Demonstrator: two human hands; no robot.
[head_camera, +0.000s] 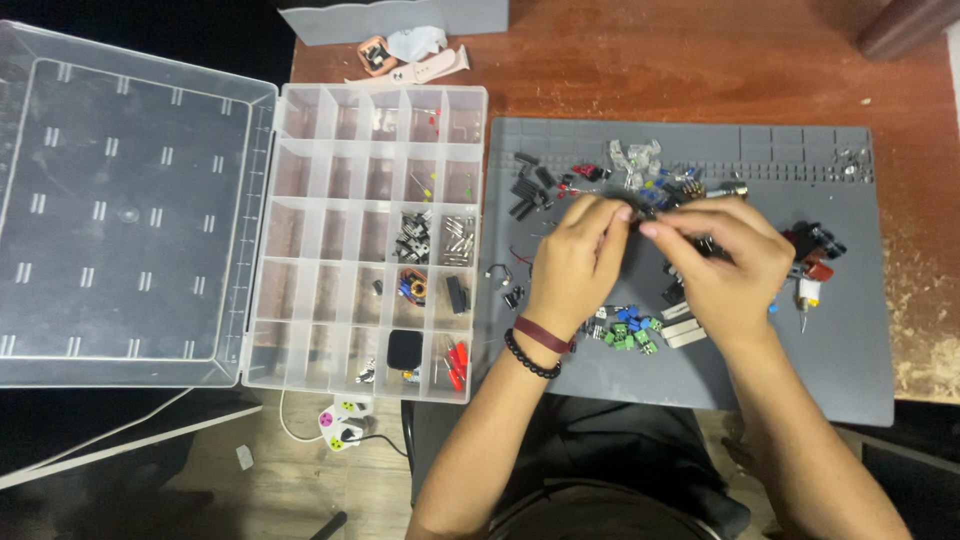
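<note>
Both my hands meet over the middle of a grey work mat (850, 360). My left hand (575, 260), with a dark red band and a black bead bracelet at the wrist, pinches a small dark part at its fingertips. My right hand (725, 260) pinches the same small part (640, 218) from the other side. Small electronic parts (625, 330) lie scattered on the mat around the hands: green and blue terminal blocks, black pieces, a red and black piece (815, 250). What exactly the pinched part is cannot be made out.
A clear plastic compartment box (330, 230) lies open left of the mat, its lid (120, 200) folded out further left; some cells hold small components. A watch strap and a small orange item (400, 60) lie at the table's back. A power strip (340, 420) sits on the floor below.
</note>
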